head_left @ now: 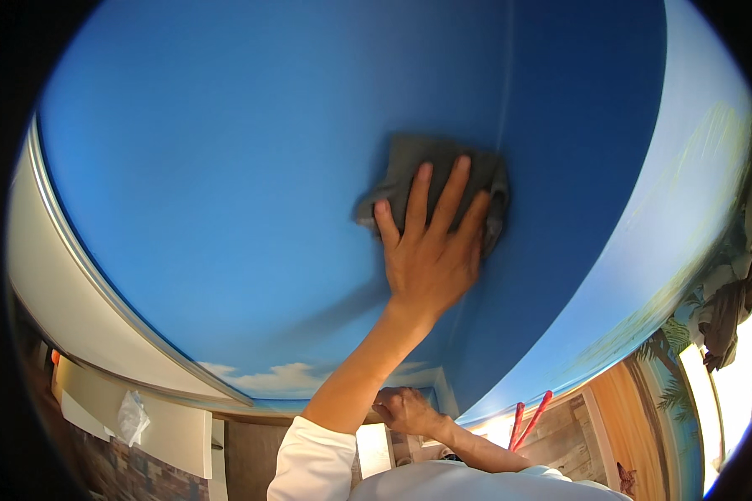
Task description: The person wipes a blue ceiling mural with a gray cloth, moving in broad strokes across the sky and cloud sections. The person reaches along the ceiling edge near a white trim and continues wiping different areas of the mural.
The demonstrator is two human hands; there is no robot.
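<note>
My left hand [434,250] presses flat on a folded dark grey cloth [422,150], its fingers spread over it. The cloth lies against a large blue panel [226,192] printed like a sky, close to the crease where the panel turns darker blue. Its edges look slightly blurred. Lower down, my right hand [408,409] is closed in front of my body, below my left forearm. What its fingers hold, if anything, is hidden. A shadow of my left arm falls on the panel.
White cloud prints [284,377] run along the panel's lower edge. A pale curved board [100,292] borders the left side. Below it, a crumpled white plastic piece [133,417] hangs by a light cabinet. Two slim red bars [533,417] stand at lower right. Dark cloth [721,321] hangs at far right.
</note>
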